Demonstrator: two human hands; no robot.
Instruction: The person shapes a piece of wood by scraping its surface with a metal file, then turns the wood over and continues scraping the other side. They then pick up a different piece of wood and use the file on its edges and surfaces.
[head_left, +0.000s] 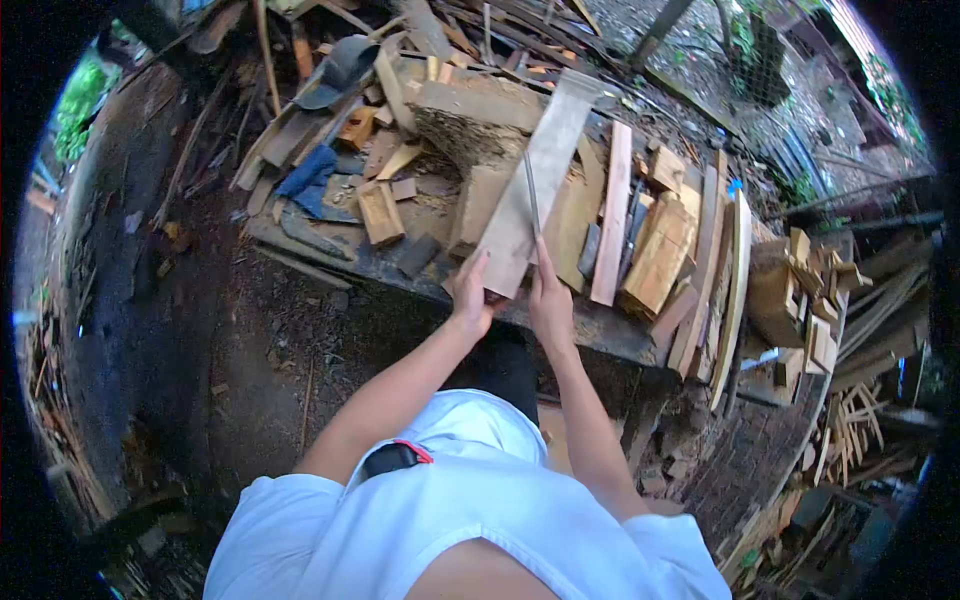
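A long, pale wooden plank (545,165) slants away from me over the bench, its near end close to my body. My left hand (472,297) is closed on the left edge of that near end, with some fingers hidden beneath. My right hand (551,300) is closed at the plank's right edge, around a long, thin, dark strip-like tool (532,195) whose exact kind I cannot make out. The tool points away from me and lies over the plank's face. Its grip end is hidden in the hand.
The workbench (300,238) carries a thick, rough wood block (470,110), a dark blue cloth (312,180), a grey cap (342,72) and a squared yellowish block (660,255). Several long boards and a pinkish strip (612,215) lie to the right. Offcuts (820,300) are heaped beyond them.
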